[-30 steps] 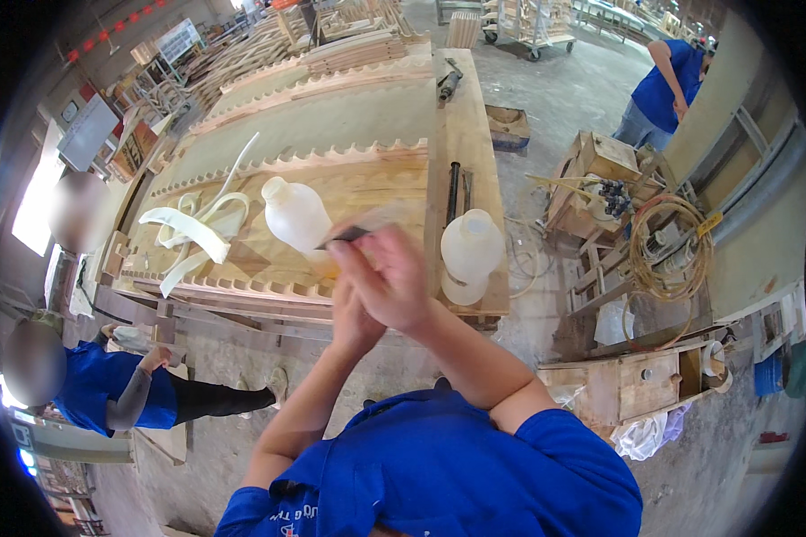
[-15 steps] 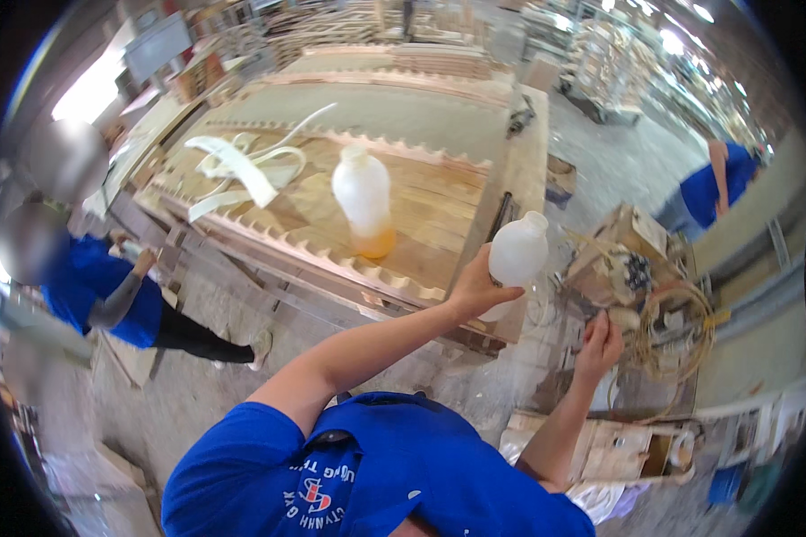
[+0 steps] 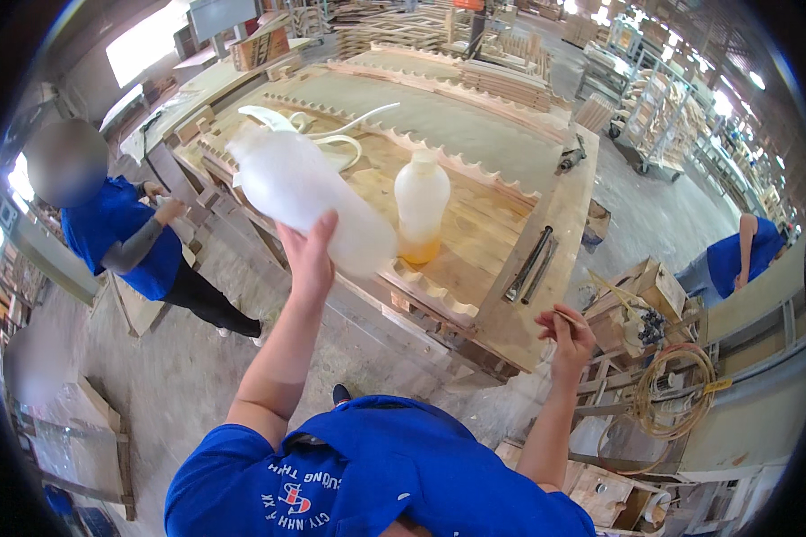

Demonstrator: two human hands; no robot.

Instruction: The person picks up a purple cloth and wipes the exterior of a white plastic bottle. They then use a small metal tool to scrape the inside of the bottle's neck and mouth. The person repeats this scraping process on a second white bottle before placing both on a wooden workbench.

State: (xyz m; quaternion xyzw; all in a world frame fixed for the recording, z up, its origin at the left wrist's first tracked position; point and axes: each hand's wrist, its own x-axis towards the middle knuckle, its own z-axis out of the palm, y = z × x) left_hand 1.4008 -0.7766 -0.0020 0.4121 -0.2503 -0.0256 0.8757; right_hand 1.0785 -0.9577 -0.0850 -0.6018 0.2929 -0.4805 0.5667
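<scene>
My left hand (image 3: pixel 309 259) is wrapped round a large white plastic bottle (image 3: pixel 318 201), holding it up and tilted above the near edge of the workbench. The bottle's neck points to the upper left, blurred by motion. A second white translucent bottle (image 3: pixel 422 201), with orange liquid in its bottom, stands upright on the wooden bench top (image 3: pixel 461 242). My right hand (image 3: pixel 568 342) is raised off the bench's right corner, fingers pinched together. A small brownish bit shows at its fingertips, too small to name.
White curled strips (image 3: pixel 340 143) lie on the bench behind the bottles. Scalloped wooden strips (image 3: pixel 430 291) line its edges; dark metal bars (image 3: pixel 530 264) lie at right. A coiled hose (image 3: pixel 676 389) hangs at right. One person (image 3: pixel 125 237) stands left, another (image 3: pixel 743 255) far right.
My left hand has carried its bottle from the right side across to the left and tipped it over. My right hand has shifted slightly up and left. The view has turned.
</scene>
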